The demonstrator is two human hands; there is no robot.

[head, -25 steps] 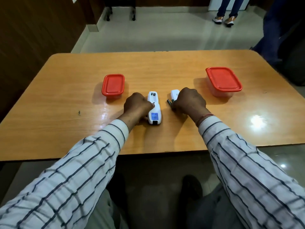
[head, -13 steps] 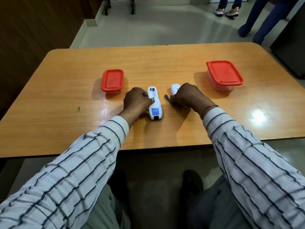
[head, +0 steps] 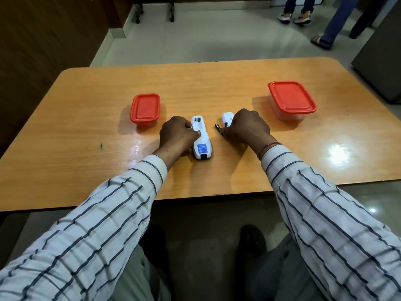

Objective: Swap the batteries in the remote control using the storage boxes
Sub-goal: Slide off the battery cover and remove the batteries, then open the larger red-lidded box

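Note:
A white remote control (head: 200, 140) lies face down at the table's middle, its battery bay uncovered. My left hand (head: 176, 135) grips its left side, thumb pressing on the back. The white battery cover (head: 227, 119) lies just to the right. My right hand (head: 247, 127) rests beside the cover, fingers pinched on a dark battery (head: 218, 127) whose end sticks out to the left. A small box with a red lid (head: 145, 109) stands at the left, a larger box with a red lid (head: 290, 99) at the right; both are closed.
The wooden table (head: 86, 170) has its near edge just before my sleeves. People's legs (head: 329, 20) stand on the tiled floor beyond the far right corner. A dark cabinet (head: 382, 53) is at the right, a wood-panelled wall at the left.
My hands have stayed at the remote and the cover. My right hand has shifted slightly, so the battery's end now shows to its left. The people behind have walked.

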